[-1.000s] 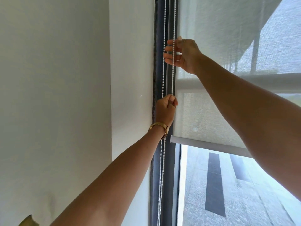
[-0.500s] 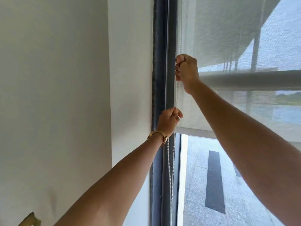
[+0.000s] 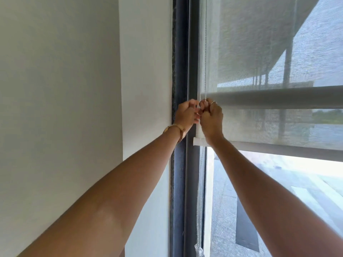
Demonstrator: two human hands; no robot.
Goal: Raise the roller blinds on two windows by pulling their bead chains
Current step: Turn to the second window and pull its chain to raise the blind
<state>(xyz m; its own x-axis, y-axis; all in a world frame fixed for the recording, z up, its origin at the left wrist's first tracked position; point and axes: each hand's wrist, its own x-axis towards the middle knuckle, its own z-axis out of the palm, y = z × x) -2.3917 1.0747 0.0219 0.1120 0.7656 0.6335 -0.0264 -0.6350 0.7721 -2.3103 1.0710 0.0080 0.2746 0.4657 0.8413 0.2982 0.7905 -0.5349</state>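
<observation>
**At the frame, both hands on the chain**

Beside the dark frame [image 3: 179, 71], the left hand [image 3: 186, 114] and right hand [image 3: 211, 115] meet, both closed on the chain [image 3: 205, 52]. It runs up along the blind [image 3: 259, 52], whose bottom bar [image 3: 278, 150] hangs partway up the window.

I am seeing a pale grey, finely woven blind [image 3: 259, 52] with a white bottom bar [image 3: 199, 141], a white bead chain [image 3: 204, 52], a dark grey window frame [image 3: 181, 52], an off-white wall [image 3: 55, 89], and I am wearing a gold bracelet [image 3: 175, 129] and a silver ring [image 3: 213, 102].
</observation>
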